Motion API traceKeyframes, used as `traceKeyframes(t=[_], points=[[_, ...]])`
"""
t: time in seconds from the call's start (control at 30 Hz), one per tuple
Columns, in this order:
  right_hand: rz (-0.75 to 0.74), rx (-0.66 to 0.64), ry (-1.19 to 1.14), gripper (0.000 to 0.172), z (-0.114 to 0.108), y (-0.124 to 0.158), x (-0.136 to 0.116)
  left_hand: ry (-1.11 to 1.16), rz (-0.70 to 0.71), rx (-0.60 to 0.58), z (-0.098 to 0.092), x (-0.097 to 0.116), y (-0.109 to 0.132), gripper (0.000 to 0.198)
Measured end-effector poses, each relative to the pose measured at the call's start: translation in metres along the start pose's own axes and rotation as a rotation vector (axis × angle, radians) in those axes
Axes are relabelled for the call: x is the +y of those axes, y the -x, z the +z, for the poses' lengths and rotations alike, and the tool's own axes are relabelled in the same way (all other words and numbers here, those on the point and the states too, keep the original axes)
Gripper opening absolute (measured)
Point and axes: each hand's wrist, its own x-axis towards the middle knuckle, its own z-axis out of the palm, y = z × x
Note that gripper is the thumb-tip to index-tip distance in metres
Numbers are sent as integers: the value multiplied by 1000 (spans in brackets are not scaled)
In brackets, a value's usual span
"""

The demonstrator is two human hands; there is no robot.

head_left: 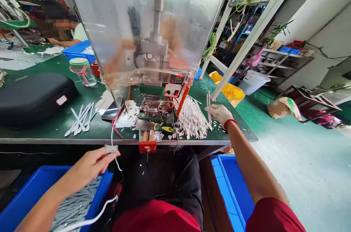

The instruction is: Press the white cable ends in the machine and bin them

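My right hand [221,113], in a white knitted glove with a red cuff, is closed on a couple of thin white strips [208,102] standing nearly upright. It is at the right edge of a pile of white strips [193,120] on the bench. My bare left hand [94,162] is held in front of the bench edge, fingers pinched together. A greyish-white wrap [111,149] covers its fingertips; whether anything is gripped there I cannot make out. A white cord [117,164] hangs beside those fingers. Between my hands is a press fixture [151,105] with a metal block.
A scraper with a yellow-black handle [164,128] lies before the fixture. A clear shield [109,23] hangs above. At left are loose strips [82,119], a black case [35,94] and a jar [82,73]. Blue bins [108,179] flank my legs. Another person [61,23] sits far left.
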Motion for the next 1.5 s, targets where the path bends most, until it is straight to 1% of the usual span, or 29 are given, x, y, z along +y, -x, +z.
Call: traceKeyframes(t=[0.07,0.13,0.2,0.23,0.3,0.37,0.4,0.47,0.57,0.63,0.8,0.93,1.07,1.13,1.27,1.37,1.5], points=[[-20,44,-23,33,-6,8,-17,45,66,-178,16,19,-3,53],[-45,51,-137,33,-7,21,-36,125,131,-335,37,38,-9,49],[-76,-2,-333,33,-3,39,-56,258,184,-453,63,55,-16,48],[-95,-61,-443,33,1,50,-65,334,204,-484,77,63,-20,48],[-124,-215,-644,36,13,72,-80,479,236,-481,103,75,-27,54],[-135,-370,-774,38,28,93,-91,605,256,-445,123,83,-33,58],[-134,-424,-803,39,36,102,-95,654,259,-432,130,86,-35,58],[-142,-461,-797,38,51,117,-101,715,245,-406,137,86,-37,56],[-161,-464,-740,36,71,134,-108,724,192,-363,137,81,-35,53],[-153,-494,-747,35,81,142,-112,707,158,-353,133,75,-32,53],[-92,-525,-789,34,96,151,-118,653,103,-332,131,65,-27,60],[-92,-557,-795,35,108,149,-112,678,72,-331,133,59,-27,60],[-33,-685,-925,35,131,142,-107,776,27,-320,133,53,-24,57],[7,-749,-971,36,146,138,-109,813,-2,-287,131,49,-21,56],[67,-827,-1036,37,172,129,-123,834,-16,-200,125,43,-19,56],[65,-834,-1060,36,184,123,-131,824,-10,-168,121,41,-24,56],[7,-823,-1060,34,189,119,-133,770,-15,-189,116,42,-31,54]])
